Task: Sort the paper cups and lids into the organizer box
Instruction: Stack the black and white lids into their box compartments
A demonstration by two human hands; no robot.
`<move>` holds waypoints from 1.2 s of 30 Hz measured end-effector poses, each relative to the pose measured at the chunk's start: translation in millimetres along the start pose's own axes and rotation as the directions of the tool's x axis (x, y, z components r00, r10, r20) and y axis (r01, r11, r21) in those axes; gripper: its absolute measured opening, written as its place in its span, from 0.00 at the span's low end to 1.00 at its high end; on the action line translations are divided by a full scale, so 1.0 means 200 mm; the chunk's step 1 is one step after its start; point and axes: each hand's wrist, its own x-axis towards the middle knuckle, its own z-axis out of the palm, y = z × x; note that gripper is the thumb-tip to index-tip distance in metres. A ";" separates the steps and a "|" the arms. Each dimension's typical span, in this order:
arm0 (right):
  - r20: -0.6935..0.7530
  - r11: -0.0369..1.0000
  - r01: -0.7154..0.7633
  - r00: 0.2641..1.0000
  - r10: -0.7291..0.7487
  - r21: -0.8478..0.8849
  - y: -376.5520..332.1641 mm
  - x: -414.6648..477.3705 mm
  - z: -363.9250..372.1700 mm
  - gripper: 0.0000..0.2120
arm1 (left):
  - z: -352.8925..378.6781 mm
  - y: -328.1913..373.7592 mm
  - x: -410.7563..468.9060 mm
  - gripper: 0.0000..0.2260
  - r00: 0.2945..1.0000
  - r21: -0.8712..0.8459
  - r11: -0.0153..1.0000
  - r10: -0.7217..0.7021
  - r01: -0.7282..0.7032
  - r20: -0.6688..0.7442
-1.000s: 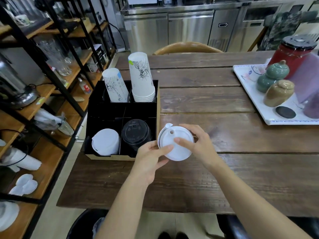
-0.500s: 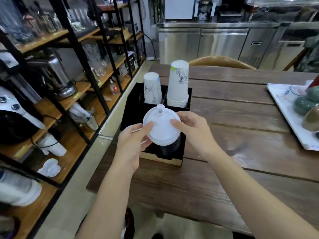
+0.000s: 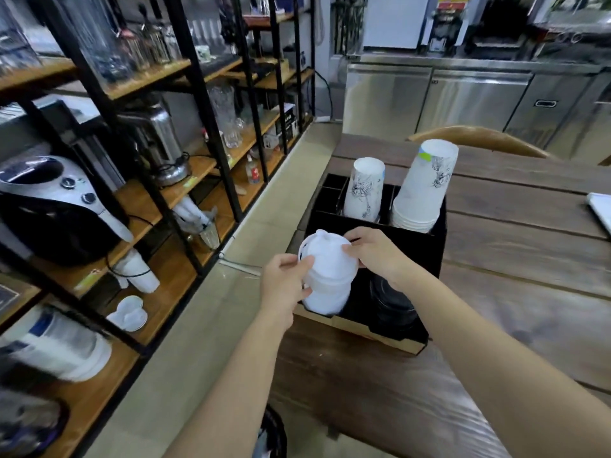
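White lid (image 3: 329,257) held by both hands over the box (image 3: 426,246).
Left hand (image 3: 284,280) at its 9 o'clock edge, right hand (image 3: 373,247) at 2 o'clock, fingers of both closed on the rim; it sits atop white lids (image 3: 325,299) in the near-left compartment, 2 cup stacks (image 3: 421,190) at 12.

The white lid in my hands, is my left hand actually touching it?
Touching. The head view shows the left hand with its thumb pressed against the rim of the white lid.
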 end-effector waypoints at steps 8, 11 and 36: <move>0.022 0.969 -0.071 0.997 0.078 -0.238 0.07 0.14 0.11 0.11 | 0.01 -0.15 0.16 0.07 0.990 -0.007 0.990 -0.140 0.139 -0.012; 0.071 0.931 -0.058 0.993 0.089 -0.361 0.08 0.17 0.13 0.12 | -0.01 -0.20 0.20 0.06 0.984 0.011 0.984 -0.178 0.178 -0.021; 0.133 0.773 0.014 0.987 0.090 -0.634 0.08 0.21 0.13 0.15 | 0.03 -0.25 0.23 0.11 0.999 0.189 0.981 -0.047 0.048 -0.011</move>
